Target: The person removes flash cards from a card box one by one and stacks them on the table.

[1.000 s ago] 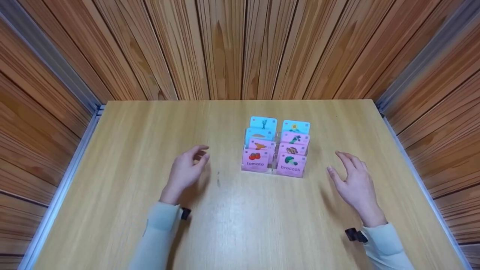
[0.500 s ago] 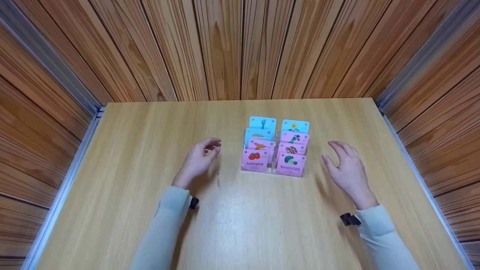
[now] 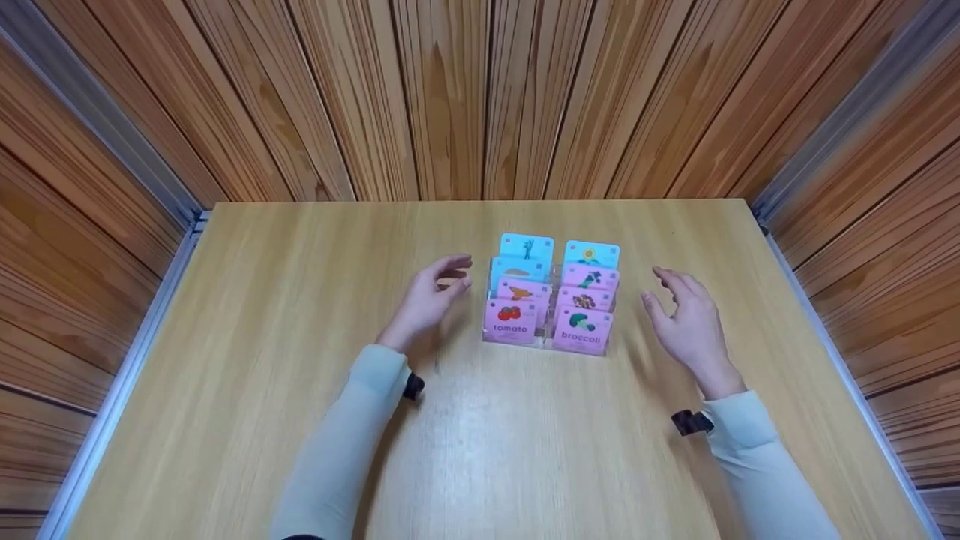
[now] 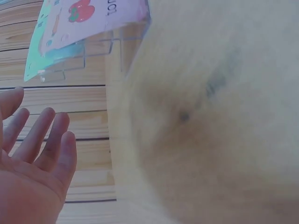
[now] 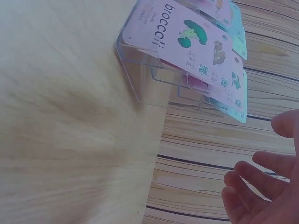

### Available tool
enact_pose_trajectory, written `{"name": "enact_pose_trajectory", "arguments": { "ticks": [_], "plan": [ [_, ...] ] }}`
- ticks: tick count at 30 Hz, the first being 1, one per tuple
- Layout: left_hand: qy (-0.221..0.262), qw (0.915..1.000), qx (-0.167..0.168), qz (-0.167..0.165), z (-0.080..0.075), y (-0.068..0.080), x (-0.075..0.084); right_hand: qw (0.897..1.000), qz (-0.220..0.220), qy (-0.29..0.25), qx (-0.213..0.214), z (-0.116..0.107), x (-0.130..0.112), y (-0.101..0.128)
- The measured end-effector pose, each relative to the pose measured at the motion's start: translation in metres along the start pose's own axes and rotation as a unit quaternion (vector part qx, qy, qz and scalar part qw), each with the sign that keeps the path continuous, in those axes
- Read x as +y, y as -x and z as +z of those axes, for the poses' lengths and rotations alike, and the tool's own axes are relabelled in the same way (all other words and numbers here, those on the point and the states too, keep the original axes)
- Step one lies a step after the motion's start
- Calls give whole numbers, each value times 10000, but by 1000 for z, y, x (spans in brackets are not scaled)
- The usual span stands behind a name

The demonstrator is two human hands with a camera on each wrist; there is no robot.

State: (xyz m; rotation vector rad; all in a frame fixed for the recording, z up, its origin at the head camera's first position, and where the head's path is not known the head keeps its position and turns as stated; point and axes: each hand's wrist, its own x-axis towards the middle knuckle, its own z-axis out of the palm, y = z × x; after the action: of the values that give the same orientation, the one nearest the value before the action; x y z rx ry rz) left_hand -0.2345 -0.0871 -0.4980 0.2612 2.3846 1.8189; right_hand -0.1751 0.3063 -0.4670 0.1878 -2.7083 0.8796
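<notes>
I am reaching my left hand (image 3: 429,300) and right hand (image 3: 686,322), fingers spread and empty, toward the card stand (image 3: 551,294) at frame centre; nothing grasped yet, all cards are sitting in place.

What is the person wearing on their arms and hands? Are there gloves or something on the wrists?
No gloves: the left hand and the right hand are bare. Both arms wear long, pale mint-green fabric sleeves, the left sleeve and the right sleeve, reaching to the wrists. At each cuff sits a small black strapped device, the left one and the right one. No rings or markings show.
</notes>
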Motion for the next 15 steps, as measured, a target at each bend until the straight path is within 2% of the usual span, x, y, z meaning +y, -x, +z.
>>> {"name": "enact_pose_trajectory", "arguments": {
  "ticks": [4, 11, 15],
  "plan": [
    [359, 9993, -6, -92, 7, -9, 1, 9996, -29, -263, 41, 1, -1, -7],
    [551, 9985, -1, 21, 17, -18, 1, 9972, 20, -737, 74, 6, -5, -19],
    [899, 9956, -96, -247, 21, -22, 0, 9959, 111, -893, 6, 8, -3, -25]
  ]
}}
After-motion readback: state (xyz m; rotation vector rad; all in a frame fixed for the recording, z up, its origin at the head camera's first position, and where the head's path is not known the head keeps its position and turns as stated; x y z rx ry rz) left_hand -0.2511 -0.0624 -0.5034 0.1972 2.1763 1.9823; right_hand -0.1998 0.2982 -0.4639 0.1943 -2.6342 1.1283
